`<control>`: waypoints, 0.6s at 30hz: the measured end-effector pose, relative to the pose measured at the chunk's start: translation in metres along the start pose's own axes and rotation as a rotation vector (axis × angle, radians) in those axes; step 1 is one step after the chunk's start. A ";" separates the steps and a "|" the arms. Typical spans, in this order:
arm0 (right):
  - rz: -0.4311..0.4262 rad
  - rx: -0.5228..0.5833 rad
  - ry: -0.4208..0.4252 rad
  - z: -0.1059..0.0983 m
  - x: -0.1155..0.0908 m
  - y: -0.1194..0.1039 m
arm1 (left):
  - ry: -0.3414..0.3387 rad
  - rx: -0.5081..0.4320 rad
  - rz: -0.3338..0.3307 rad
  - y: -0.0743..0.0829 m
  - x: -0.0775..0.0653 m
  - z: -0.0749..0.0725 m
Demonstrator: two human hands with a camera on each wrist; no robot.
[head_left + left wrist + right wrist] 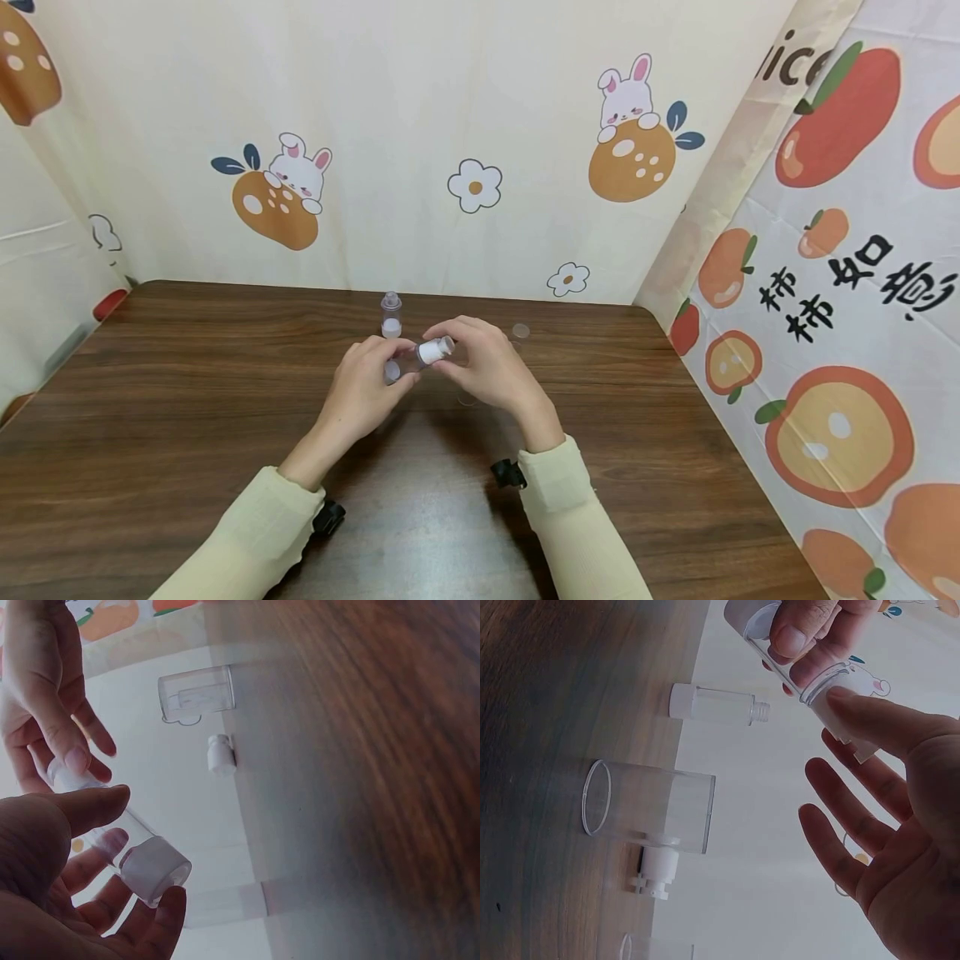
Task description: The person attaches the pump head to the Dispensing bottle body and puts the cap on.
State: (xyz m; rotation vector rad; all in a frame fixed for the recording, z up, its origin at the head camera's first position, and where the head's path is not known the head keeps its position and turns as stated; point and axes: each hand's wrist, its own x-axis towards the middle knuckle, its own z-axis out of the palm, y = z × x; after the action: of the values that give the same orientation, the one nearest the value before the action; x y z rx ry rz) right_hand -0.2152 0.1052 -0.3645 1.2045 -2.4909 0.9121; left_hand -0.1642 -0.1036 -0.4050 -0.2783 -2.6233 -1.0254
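Note:
My left hand (363, 383) grips a clear bottle (154, 870) by its body, which is tilted above the table with its white base toward the palm. At the bottle's other end, my right hand (487, 367) pinches a white pump head (836, 709) between thumb and index finger; its remaining fingers are spread loosely. Just beyond the left hand stands a second clear bottle (724, 705), upright, with a white base and a bare threaded neck. On the table by the right hand is another white pump head (658, 866).
A clear cylindrical cover (671, 802) stands beside the loose pump, partly overlapping it in the right wrist view. More clear covers (521, 331) are around the right hand. The brown wooden table (187, 400) ends at a printed cloth (405, 208) behind and at the right.

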 end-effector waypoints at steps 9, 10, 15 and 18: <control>-0.013 -0.016 0.013 0.001 0.001 0.000 | -0.006 -0.003 -0.004 0.000 0.000 0.000; -0.008 -0.018 0.011 0.002 0.001 0.000 | -0.006 -0.005 -0.005 0.000 0.000 0.000; 0.025 -0.022 0.007 0.002 0.001 -0.002 | -0.008 -0.009 -0.008 0.000 0.000 0.001; 0.042 -0.027 0.007 0.002 0.001 -0.002 | -0.008 -0.007 -0.008 0.001 0.000 0.001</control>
State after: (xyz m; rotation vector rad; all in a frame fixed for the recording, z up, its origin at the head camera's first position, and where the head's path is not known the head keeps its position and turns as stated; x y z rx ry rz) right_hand -0.2140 0.1021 -0.3650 1.1432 -2.5238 0.8876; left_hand -0.1638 -0.1027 -0.4051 -0.2740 -2.6310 -1.0385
